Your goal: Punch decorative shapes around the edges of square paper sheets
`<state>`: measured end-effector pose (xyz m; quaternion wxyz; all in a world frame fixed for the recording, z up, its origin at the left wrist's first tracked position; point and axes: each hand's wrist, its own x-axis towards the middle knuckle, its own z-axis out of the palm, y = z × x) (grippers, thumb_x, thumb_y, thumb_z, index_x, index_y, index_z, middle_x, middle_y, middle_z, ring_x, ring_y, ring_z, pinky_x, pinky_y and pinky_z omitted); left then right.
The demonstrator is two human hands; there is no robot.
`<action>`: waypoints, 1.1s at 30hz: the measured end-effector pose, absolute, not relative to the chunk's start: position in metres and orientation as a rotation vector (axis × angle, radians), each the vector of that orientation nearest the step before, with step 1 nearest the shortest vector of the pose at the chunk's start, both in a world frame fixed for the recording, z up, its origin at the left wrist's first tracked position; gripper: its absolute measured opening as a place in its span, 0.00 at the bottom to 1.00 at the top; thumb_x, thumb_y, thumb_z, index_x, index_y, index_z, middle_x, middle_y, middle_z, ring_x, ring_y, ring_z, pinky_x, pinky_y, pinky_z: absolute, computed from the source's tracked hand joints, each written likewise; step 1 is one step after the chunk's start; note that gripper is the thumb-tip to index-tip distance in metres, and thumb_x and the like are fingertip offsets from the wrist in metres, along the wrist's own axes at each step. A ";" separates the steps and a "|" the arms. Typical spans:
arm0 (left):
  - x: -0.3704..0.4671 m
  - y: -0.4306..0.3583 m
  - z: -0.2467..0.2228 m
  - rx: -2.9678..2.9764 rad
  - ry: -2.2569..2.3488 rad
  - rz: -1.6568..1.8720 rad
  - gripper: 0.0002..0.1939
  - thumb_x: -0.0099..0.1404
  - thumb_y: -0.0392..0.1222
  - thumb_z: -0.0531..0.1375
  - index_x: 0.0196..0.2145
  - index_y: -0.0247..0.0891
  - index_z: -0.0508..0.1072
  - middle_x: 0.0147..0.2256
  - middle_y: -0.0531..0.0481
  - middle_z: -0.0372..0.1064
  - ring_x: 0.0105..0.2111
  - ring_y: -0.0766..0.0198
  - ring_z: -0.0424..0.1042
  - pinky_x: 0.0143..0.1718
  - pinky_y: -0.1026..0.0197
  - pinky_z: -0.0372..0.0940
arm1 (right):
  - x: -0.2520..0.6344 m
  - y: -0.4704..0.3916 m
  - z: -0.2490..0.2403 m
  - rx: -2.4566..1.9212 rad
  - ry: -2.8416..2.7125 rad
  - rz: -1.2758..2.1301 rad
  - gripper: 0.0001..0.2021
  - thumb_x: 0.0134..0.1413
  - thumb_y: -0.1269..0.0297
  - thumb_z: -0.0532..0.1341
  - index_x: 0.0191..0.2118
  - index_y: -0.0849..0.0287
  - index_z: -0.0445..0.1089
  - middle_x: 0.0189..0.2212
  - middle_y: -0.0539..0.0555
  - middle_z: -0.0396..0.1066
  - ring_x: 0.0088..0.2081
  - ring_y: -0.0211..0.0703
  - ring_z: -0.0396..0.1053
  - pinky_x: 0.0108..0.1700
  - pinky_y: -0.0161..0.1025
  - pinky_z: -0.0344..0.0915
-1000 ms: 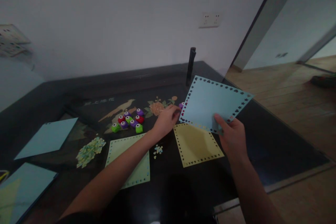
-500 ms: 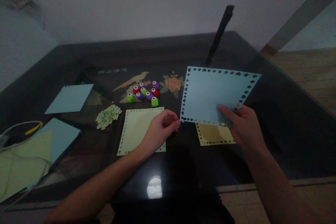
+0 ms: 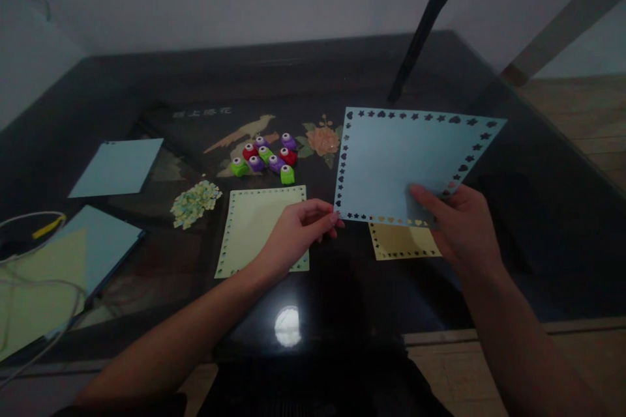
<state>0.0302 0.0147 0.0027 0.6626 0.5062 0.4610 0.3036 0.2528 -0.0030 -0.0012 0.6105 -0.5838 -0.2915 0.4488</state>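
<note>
A light-blue paper sheet (image 3: 386,163), edged with punched stars, hearts and flowers, is held up tilted above the table. My right hand (image 3: 462,225) grips its lower right part, thumb on the near face and fingers behind. At the lower left corner, my left hand (image 3: 300,225) pinches the sheet between thumb and fingers. Under my left forearm lies a pale green sheet (image 3: 259,212) with a punched border. A yellow sheet (image 3: 403,244), also punched along its edges, is partly hidden beneath the blue one.
Several purple, red and green craft punches (image 3: 264,155) cluster mid-table beside a pile of paper cutouts (image 3: 195,202). Farther left are another blue sheet (image 3: 117,168), stacked blue paper (image 3: 110,241), yellow-green paper (image 3: 44,287) and a white cable (image 3: 73,313). A black stick-like object (image 3: 423,32) rises behind.
My left fingers have closed on the corner of the blue sheet, where they were just beside it. The whole view has shifted slightly, with the table appearing higher.
</note>
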 end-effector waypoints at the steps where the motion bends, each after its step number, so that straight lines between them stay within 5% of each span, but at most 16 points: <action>1: 0.031 0.014 0.002 1.124 1.041 0.693 0.08 0.59 0.43 0.62 0.31 0.36 0.71 0.30 0.50 0.74 0.26 0.68 0.68 0.26 0.65 0.57 | 0.253 -0.003 -0.002 -1.347 -0.682 1.027 0.11 0.33 0.63 0.72 0.29 0.53 0.76 0.29 0.48 0.78 0.27 0.42 0.74 0.34 0.42 0.75; 17: 0.032 0.012 -0.001 1.113 1.027 0.692 0.06 0.60 0.41 0.62 0.30 0.35 0.72 0.28 0.52 0.73 0.26 0.70 0.67 0.27 0.66 0.57 | 0.260 -0.002 -0.009 -1.455 -0.879 0.974 0.11 0.42 0.61 0.70 0.35 0.53 0.75 0.33 0.50 0.78 0.31 0.45 0.74 0.35 0.46 0.73; 33: 0.038 0.004 -0.004 0.981 0.805 0.754 0.06 0.58 0.42 0.62 0.29 0.37 0.70 0.27 0.53 0.70 0.24 0.71 0.63 0.27 0.66 0.58 | 0.261 0.005 -0.012 -1.628 -1.145 0.897 0.34 0.35 0.60 0.70 0.52 0.59 0.62 0.33 0.56 0.75 0.30 0.49 0.73 0.30 0.45 0.70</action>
